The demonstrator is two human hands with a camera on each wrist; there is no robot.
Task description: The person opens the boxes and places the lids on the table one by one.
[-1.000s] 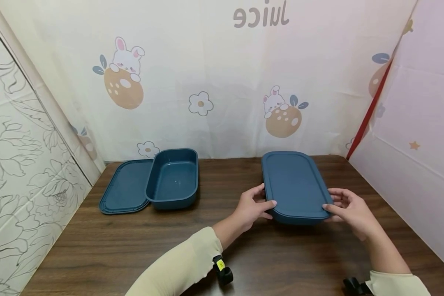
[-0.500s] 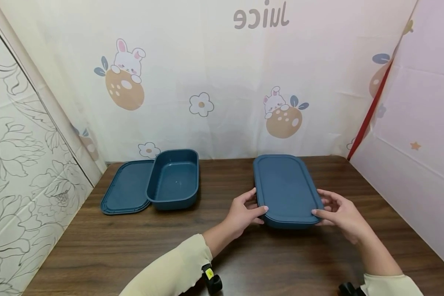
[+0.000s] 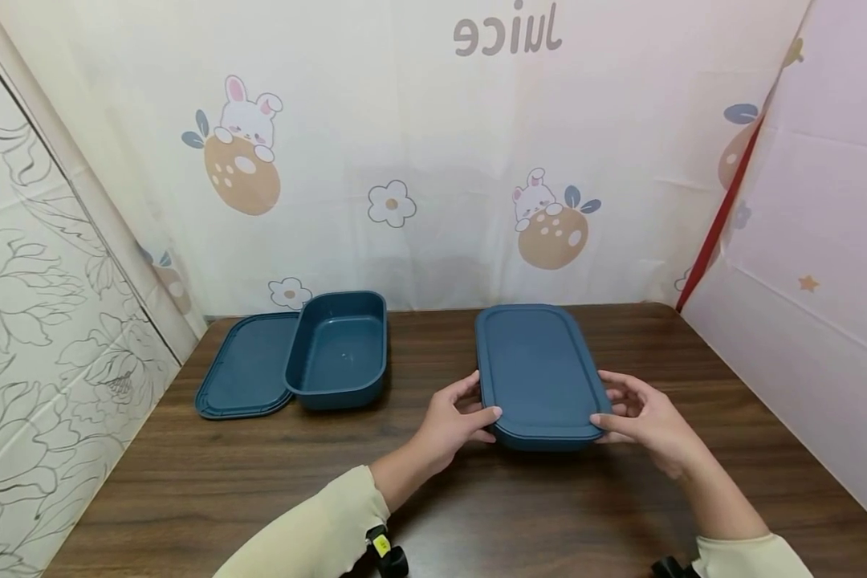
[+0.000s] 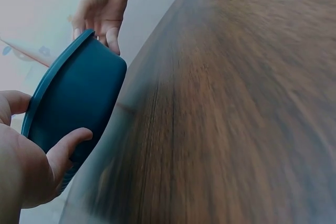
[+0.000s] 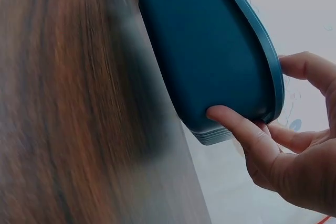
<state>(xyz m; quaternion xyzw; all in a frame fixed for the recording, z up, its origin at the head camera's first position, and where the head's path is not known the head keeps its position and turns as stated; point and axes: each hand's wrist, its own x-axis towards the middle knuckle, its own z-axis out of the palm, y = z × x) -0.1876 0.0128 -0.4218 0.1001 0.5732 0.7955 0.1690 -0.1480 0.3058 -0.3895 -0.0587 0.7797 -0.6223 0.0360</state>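
Observation:
Both hands hold a blue rectangular food container (image 4: 79, 93) whose matching lid (image 3: 538, 369) covers its top. My left hand (image 3: 441, 425) grips its near left corner, thumb on the lid's edge. At the near right corner, my right hand (image 3: 653, 425) pinches it the same way, with fingers along the side wall. In the right wrist view a fingertip (image 5: 218, 113) presses the wall below the lid's rim. Both wrist views show the container's base raised over the wooden table (image 3: 260, 490). Its inside is hidden by the lid.
A second blue container (image 3: 338, 393), lidless and with nothing inside, stands on the table left of the hands. It overlaps the right edge of a flat blue lid (image 3: 249, 365). A printed curtain (image 3: 433, 144) hangs along the table's back edge.
The lidded container has moved left and slightly nearer to me, with both hands keeping their grip at its corners. The lidless container and the flat lid have stayed put.

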